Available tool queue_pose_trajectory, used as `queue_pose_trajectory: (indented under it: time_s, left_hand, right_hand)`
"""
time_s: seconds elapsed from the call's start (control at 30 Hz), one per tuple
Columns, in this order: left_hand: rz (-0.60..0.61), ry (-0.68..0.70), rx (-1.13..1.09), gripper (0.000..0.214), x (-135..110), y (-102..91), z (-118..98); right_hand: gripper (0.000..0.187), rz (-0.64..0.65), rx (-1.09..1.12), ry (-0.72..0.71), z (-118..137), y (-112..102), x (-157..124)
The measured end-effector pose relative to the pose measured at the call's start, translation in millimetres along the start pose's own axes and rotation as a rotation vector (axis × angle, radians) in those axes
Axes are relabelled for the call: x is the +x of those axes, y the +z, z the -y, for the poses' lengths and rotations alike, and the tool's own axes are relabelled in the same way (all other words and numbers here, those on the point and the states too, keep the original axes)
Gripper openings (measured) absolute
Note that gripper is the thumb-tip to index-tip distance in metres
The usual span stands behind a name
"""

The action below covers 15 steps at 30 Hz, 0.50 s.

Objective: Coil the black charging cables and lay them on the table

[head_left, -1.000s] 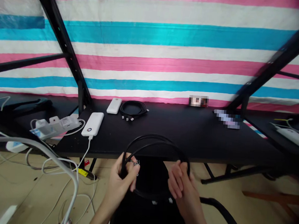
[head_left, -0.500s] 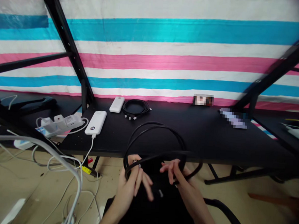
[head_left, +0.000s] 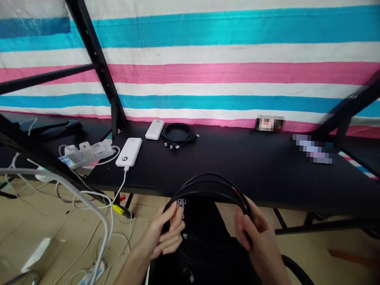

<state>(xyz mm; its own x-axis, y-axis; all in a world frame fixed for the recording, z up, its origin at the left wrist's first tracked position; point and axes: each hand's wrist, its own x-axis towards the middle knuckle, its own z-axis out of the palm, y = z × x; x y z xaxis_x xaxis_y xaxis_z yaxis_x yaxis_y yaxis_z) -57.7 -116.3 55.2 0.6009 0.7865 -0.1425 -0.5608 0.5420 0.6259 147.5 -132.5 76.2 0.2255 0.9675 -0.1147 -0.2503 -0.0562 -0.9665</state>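
Note:
A looped black charging cable [head_left: 211, 182] is stretched between my two hands, above my lap and in front of the table edge. My left hand [head_left: 168, 232] is closed around the left side of the loops. On the right side, my right hand [head_left: 255, 227] grips them with bent fingers. Pale connector ends [head_left: 191, 278] of the cable hang below, against dark clothing; the lower strands are hard to make out there. A second black cable [head_left: 180, 134] lies coiled on the table with several connectors showing.
Two white power banks stand near the table's left end, one farther back [head_left: 155, 129], one nearer [head_left: 129, 152] with a white cord plugged in. A power strip [head_left: 88, 152] with chargers is at left. Loose white cords hang beside the black table [head_left: 228, 158]. Blurred-out items lie at right.
The cable's loops have been gathered into a tighter bundle, lower than before. My right hand has closed around them, and my left fingers have curled in. The view has shifted slightly.

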Motion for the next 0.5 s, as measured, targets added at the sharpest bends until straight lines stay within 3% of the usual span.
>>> queue_pose_trajectory:
  time_s: [0.17,0.37,0.5]
  left_hand:
    - [0.101,-0.036,0.013,0.056,1.6,0.2,3.0]
    - [0.031,0.051,0.052,0.052,2.5,0.0,5.3]
    - [0.033,0.009,0.096,0.054,0.5,-1.3,6.4]
  right_hand:
    - [0.041,-0.100,-0.186,-0.126,-2.8,3.8,-2.6]
    - [0.028,-0.103,-0.309,-0.273,-7.6,7.0,-10.2]
    - [0.022,-0.179,-0.390,-0.326,-2.6,13.3,-17.8]
